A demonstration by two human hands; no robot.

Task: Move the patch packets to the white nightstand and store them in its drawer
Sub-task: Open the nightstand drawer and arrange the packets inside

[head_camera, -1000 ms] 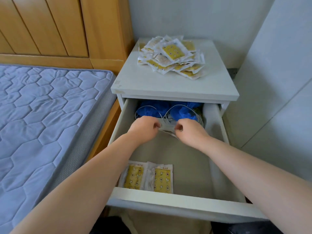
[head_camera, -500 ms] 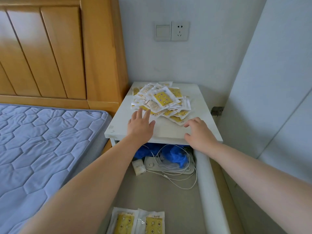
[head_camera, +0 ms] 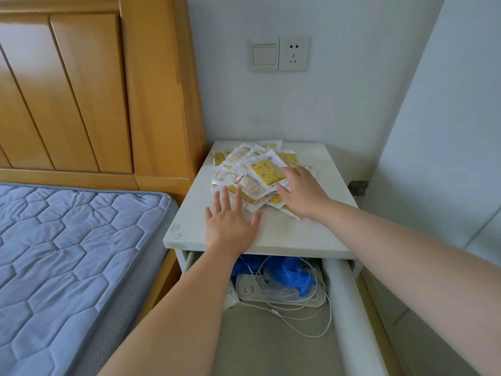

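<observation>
The patch packets (head_camera: 257, 175) lie in a loose heap on top of the white nightstand (head_camera: 311, 234), toward its back and nearer its left edge. They are white sachets, many with a yellow printed panel, overlapping at all angles.

The left hand (head_camera: 230, 221) lies flat, palm down, on the nightstand top near its front edge. Its fingers are spread and straight, gripping nothing, and the fingertips reach the near edge of the heap. The right hand (head_camera: 303, 194) rests on the right side of the heap, fingers extended and relaxed over the packets, not curled round any of them.

Below the nightstand top, the drawer (head_camera: 271, 343) stands pulled out. At its back, under the top's front edge, sit a crumpled blue item (head_camera: 292, 275), a white power strip (head_camera: 254, 291) and a tangle of thin white cable (head_camera: 311, 321).

To the left of the nightstand is a blue quilted mattress (head_camera: 67, 253) against a wooden headboard (head_camera: 81, 90). On the wall above the nightstand is a switch and socket plate (head_camera: 280, 54).
</observation>
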